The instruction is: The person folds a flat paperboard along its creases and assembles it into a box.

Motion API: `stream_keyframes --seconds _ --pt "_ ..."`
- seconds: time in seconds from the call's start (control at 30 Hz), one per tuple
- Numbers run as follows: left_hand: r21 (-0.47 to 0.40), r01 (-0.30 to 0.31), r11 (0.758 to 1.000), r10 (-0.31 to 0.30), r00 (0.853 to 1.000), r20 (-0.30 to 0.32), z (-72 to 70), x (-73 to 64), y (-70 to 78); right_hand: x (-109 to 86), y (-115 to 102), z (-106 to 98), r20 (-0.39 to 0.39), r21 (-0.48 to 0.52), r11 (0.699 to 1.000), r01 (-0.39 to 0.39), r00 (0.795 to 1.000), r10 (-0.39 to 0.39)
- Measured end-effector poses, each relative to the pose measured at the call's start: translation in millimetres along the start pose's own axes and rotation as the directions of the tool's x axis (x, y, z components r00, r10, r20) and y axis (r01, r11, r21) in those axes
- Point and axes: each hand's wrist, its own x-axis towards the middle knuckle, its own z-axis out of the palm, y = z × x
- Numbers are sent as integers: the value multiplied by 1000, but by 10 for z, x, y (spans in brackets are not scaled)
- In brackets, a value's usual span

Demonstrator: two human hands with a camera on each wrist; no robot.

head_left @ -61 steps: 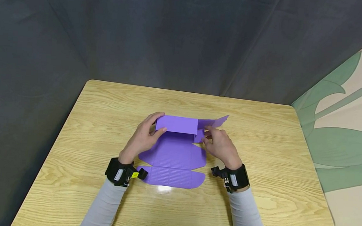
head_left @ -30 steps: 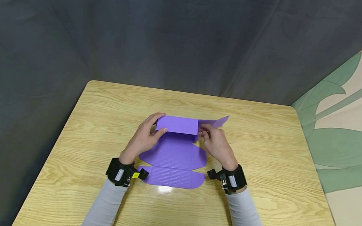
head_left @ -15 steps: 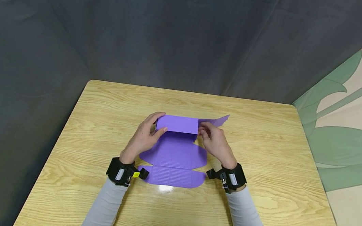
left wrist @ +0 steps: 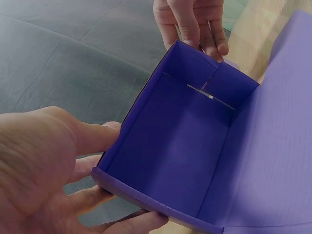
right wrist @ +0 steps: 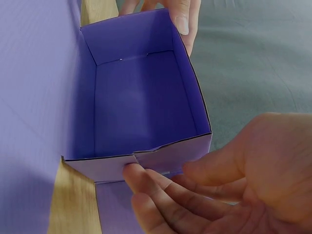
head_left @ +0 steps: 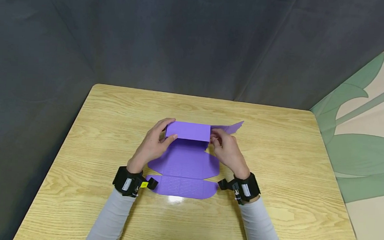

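A partly folded purple cardboard box (head_left: 188, 131) stands on its side, with its lid panel (head_left: 184, 161) lying flat toward me. My left hand (head_left: 151, 145) grips the box's left end, thumb on the near edge and fingers around the end wall. At the right end, my right hand (head_left: 228, 151) touches the two short overlapping flaps (right wrist: 168, 156) from outside with extended fingers. A long end flap (head_left: 234, 127) sticks out to the right behind that hand. In the left wrist view, a narrow slot (left wrist: 200, 91) shows along the foot of the far end wall.
The wooden table (head_left: 291, 158) carries the box near its middle. A dark curtain (head_left: 196, 40) hangs behind and to the left, and a green and cream patterned cloth (head_left: 366, 154) lies at the right. Each wrist wears a black camera band (head_left: 247, 188).
My right hand has moved slightly left, pushing the short flaps in against the box's right end. My left hand keeps its hold, and the box stays in place.
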Motion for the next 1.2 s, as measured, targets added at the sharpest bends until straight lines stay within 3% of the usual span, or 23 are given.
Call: stream_keyframes --seconds 0.43,0.77,1.2 --pt "1 3 1000 -3 1000 0 1 -10 14 -11 -24 -4 11 43 999 -28 1000 28" --pt "-5 -31 1000 31 1000 -1 6 -3 -7 -34 -22 -13 -11 96 995 -16 1000 17" --pt "7 -5 1000 5 1000 -3 16 -13 -25 -39 -45 -36 21 108 993 -56 998 54"
